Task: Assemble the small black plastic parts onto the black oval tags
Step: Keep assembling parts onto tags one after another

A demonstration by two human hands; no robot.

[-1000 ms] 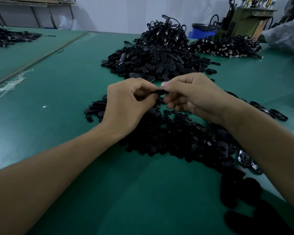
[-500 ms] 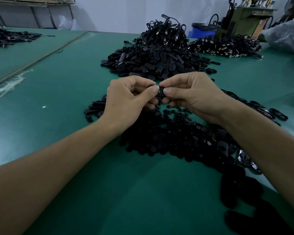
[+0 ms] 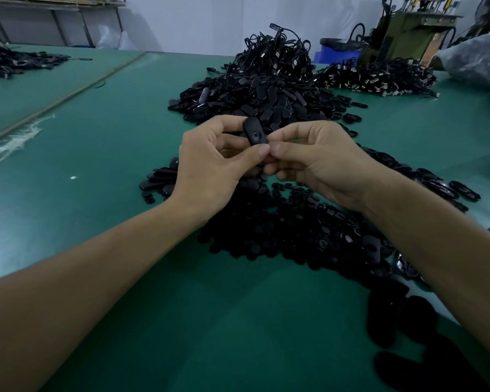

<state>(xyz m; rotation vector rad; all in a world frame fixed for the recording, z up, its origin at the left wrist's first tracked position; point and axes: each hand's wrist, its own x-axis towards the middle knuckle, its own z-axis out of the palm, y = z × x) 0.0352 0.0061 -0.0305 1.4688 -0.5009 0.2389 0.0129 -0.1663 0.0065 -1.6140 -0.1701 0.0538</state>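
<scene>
A black oval tag (image 3: pixel 254 133) stands tilted between my two hands above the green table (image 3: pixel 102 154), its face with a small round mark turned toward me. My left hand (image 3: pixel 210 165) pinches the tag between thumb and forefinger. My right hand (image 3: pixel 317 159) pinches its lower right end with thumb and forefinger, thumb tips almost touching. Whether a small part sits in the tag I cannot tell. Below the hands lies a heap of small black parts (image 3: pixel 289 230). Behind the hands lies a large pile of black oval tags (image 3: pixel 255 97).
A tangle of black corded pieces (image 3: pixel 277 55) tops the far pile, with another heap (image 3: pixel 379 77) at the right. Loose tags (image 3: pixel 159 179) lie left of the near heap and more (image 3: pixel 450 188) at the right. A machine (image 3: pixel 408 32) and blue bin (image 3: pixel 337 52) stand behind.
The tag was held edge-on and mostly hidden between the fingertips; now it is turned up so its face shows, and both hands have risen slightly.
</scene>
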